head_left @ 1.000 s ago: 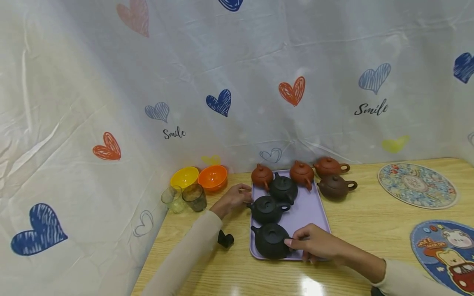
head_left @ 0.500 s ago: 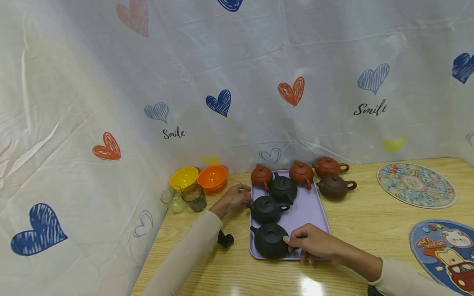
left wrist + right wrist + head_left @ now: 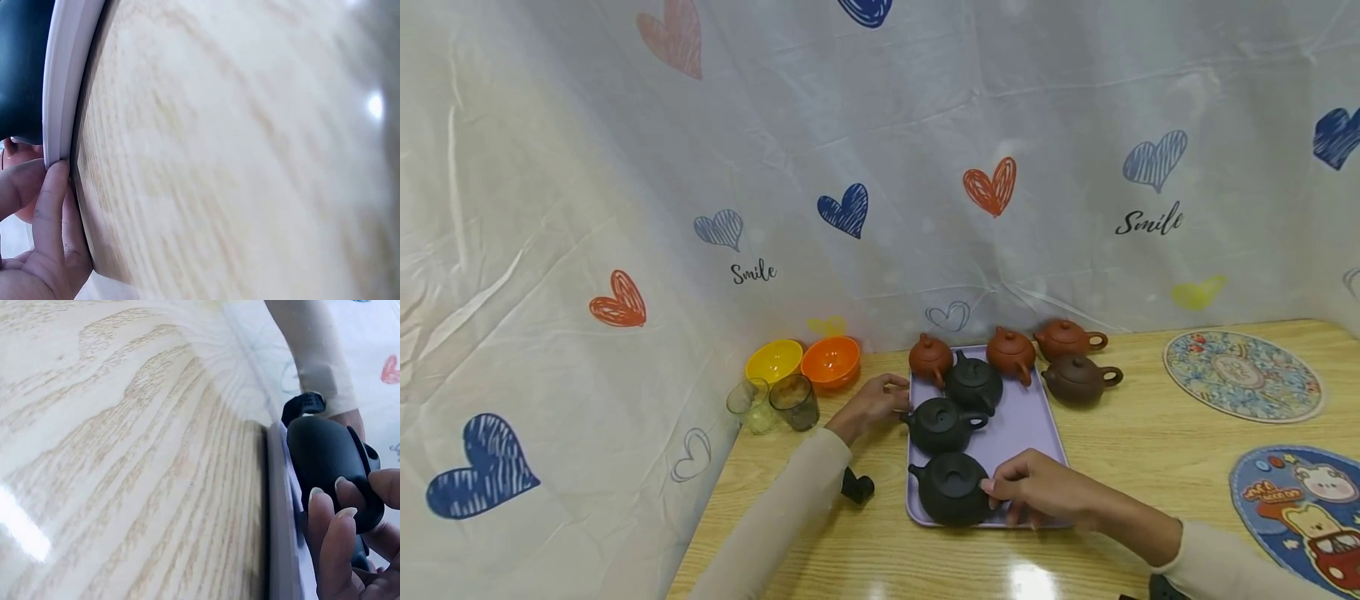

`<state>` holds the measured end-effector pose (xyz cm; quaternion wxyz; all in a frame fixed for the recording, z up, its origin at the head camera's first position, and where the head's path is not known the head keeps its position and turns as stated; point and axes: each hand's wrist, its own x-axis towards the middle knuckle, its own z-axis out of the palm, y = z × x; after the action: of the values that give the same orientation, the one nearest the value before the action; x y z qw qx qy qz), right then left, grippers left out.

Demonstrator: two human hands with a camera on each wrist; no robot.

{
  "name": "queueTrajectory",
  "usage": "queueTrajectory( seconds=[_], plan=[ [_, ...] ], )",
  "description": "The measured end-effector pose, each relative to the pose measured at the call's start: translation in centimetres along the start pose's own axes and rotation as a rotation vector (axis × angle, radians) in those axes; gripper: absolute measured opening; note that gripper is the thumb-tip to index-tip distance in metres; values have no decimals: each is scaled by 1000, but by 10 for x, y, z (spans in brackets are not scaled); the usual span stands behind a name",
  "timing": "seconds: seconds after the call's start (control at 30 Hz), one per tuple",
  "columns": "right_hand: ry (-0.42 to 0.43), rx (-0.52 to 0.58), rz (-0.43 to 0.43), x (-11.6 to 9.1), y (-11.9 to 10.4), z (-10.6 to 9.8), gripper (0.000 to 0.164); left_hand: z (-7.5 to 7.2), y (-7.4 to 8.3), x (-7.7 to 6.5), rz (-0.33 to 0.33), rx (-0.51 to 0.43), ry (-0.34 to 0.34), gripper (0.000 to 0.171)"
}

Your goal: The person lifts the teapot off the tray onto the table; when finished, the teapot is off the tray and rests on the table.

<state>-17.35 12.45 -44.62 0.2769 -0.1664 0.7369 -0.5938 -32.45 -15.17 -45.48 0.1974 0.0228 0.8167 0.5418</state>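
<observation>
A lilac tray (image 3: 1026,417) lies on the table with three black teapots in a rough column. My right hand (image 3: 1048,492) grips the handle of the front black teapot (image 3: 953,490), whose spout points left. In the right wrist view a fingertip goes through that teapot's (image 3: 325,456) handle and the thumb presses on top. My left hand (image 3: 876,404) is at the tray's left edge, beside the spout of the middle black teapot (image 3: 938,425). The left wrist view shows thumb and index finger pinching the tray rim (image 3: 62,81). The rear black teapot (image 3: 973,383) stands behind.
Small red-brown teapots (image 3: 931,357) (image 3: 1011,352) stand at the tray's back corners. Right of it are another reddish teapot (image 3: 1066,337) and a dark brown teapot (image 3: 1078,379). Bowls (image 3: 831,362) and glasses (image 3: 795,402) stand back left; round mats (image 3: 1243,375) lie right.
The front black teapot and my right hand have shifted very slightly to the right. My left hand stays at the tray's edge.
</observation>
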Motion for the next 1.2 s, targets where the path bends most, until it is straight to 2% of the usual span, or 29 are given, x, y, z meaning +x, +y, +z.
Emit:
queueTrajectory(
  seconds=[0.23, 0.67, 0.93, 1.2],
  plan=[
    [-23, -29, -22, -6, -5, -12, 41, 0, 0, 2, -2, -6, 0, 44],
    [-28, -75, -55, -24, -8, -40, 35, 1, 0, 2, -10, 12, 4, 44],
    [-66, -103, -97, -40, -5, -68, 35, 0, -1, 3, -5, -3, 2, 45],
    [-97, -75, -141, -54, 3, -105, 30, 2, -2, 3, 14, -9, -6, 44]
  ],
)
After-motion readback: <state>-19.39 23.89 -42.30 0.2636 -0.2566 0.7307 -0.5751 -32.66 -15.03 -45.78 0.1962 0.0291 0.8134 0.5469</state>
